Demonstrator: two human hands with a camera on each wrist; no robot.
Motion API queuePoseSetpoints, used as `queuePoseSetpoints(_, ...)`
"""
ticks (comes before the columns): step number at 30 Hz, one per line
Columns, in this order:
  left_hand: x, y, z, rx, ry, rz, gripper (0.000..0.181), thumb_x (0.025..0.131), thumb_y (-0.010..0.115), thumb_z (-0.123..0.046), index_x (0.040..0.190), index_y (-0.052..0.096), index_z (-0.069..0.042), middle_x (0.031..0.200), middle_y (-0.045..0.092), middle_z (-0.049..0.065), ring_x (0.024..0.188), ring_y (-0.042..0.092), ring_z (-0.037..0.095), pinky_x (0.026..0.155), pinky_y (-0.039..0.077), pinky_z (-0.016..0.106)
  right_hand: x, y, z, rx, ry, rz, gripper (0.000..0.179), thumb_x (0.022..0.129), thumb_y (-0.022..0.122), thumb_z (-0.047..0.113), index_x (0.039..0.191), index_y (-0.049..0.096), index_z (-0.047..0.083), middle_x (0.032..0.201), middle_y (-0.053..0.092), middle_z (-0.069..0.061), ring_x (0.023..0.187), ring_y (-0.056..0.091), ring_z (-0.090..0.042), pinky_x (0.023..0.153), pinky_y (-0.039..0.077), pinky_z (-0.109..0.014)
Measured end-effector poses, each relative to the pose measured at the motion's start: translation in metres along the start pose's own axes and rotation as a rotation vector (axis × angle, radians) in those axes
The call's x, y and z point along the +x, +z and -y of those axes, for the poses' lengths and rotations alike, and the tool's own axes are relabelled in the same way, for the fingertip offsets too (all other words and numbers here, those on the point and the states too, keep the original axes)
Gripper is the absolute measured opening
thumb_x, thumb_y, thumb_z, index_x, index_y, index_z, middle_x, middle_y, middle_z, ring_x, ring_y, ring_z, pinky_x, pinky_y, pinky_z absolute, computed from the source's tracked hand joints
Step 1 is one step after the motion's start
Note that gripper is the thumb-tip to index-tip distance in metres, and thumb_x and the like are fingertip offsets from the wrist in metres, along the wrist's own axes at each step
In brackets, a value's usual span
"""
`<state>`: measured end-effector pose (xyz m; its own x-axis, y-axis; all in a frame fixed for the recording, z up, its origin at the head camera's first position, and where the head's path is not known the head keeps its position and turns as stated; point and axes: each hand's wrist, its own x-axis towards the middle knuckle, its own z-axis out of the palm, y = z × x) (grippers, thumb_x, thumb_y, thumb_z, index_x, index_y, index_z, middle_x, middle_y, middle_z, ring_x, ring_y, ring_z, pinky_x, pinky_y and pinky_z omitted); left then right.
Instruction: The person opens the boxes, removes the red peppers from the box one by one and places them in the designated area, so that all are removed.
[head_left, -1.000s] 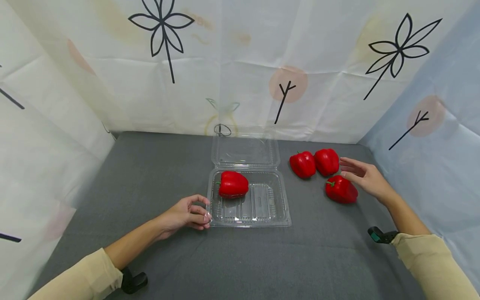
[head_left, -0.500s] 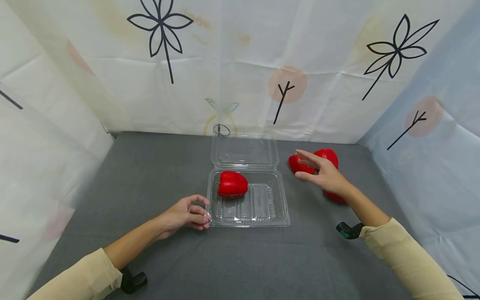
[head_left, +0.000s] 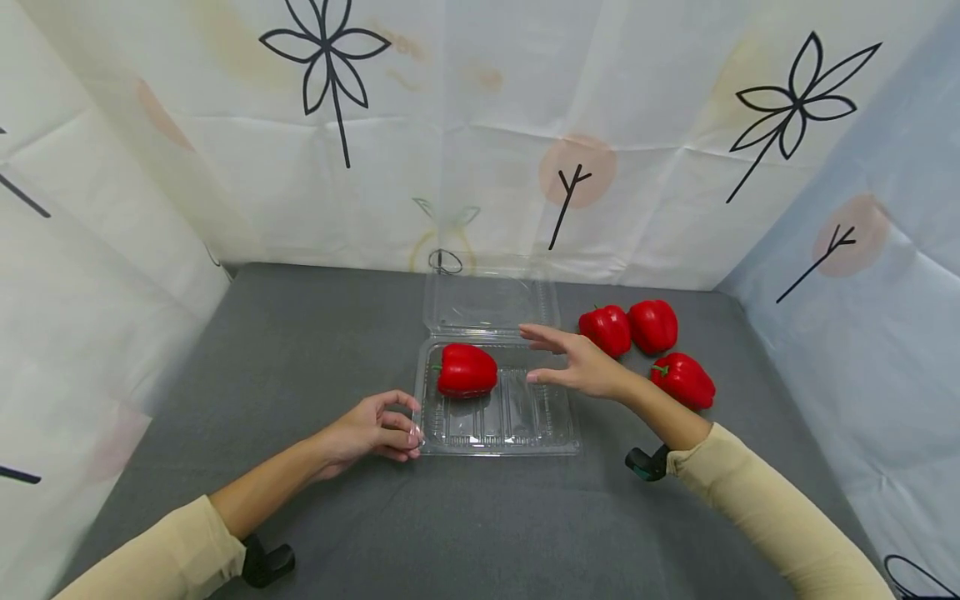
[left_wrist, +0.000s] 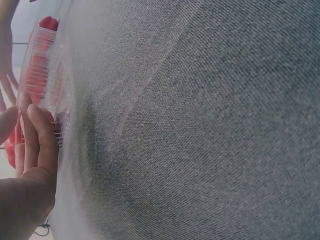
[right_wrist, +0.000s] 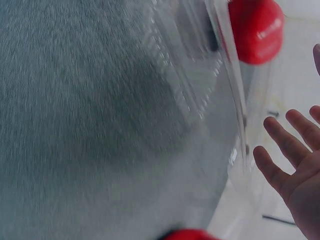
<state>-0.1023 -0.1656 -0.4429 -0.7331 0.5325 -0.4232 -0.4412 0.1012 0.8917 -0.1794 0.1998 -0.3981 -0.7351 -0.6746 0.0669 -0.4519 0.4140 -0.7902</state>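
Note:
A clear plastic hinged container lies opened flat, its lid folded back toward the wall. One red bell pepper lies on its side in the left half of the tray. My left hand holds the container's left rim near the front corner, with bent fingers and the thumb at the edge; the left wrist view shows these fingers against its side. Over the container's right side, my right hand hovers with spread fingers and nothing in it. The right wrist view shows these fingers extended.
Three more red bell peppers stand to the right: one pepper beside another, and a third nearer, by my right forearm. Grey cloth covers the table. A patterned white curtain encloses the back and sides.
My right hand has moved left from beside the peppers, passing over them, to above the container's right side. The left hand and all the peppers have stayed in place.

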Motion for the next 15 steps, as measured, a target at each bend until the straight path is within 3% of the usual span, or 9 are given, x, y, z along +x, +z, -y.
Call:
queuePoseSetpoints(5,0.001,0.0,0.0,0.001,-0.005,-0.004,0.053,0.09,0.073,-0.007,0.13,0.04,0.001,0.1,0.071,0.017,0.085,0.072,0.025,0.079,0.059,0.036,0.015,0.017,0.002,0.031,-0.014,0.076,0.077,0.086,0.079,0.014,0.15,0.038,0.0,0.148,0.047,-0.022,0.13,0.049,-0.044,0.103,0.042,-0.059)
queuePoseSetpoints(11,0.001,-0.001,0.001,-0.002,-0.007,-0.005,0.053,0.09,0.074,-0.007,0.13,0.04,0.001,0.101,0.071,0.017,0.084,0.072,0.025,0.079,0.059,0.036,0.033,0.031,0.009,-0.024,0.029,0.152,0.083,0.084,0.082,0.024,0.151,0.038,0.005,0.15,0.046,-0.016,0.133,0.05,-0.035,0.108,0.04,-0.051)
queuePoseSetpoints(15,0.001,-0.001,0.002,-0.007,0.003,0.005,0.054,0.089,0.074,-0.007,0.13,0.04,0.002,0.1,0.071,0.016,0.084,0.072,0.024,0.079,0.059,0.035,0.043,0.036,0.013,-0.059,0.052,0.162,0.082,0.082,0.083,0.025,0.15,0.041,0.006,0.149,0.048,-0.015,0.131,0.052,-0.032,0.108,0.041,-0.05)
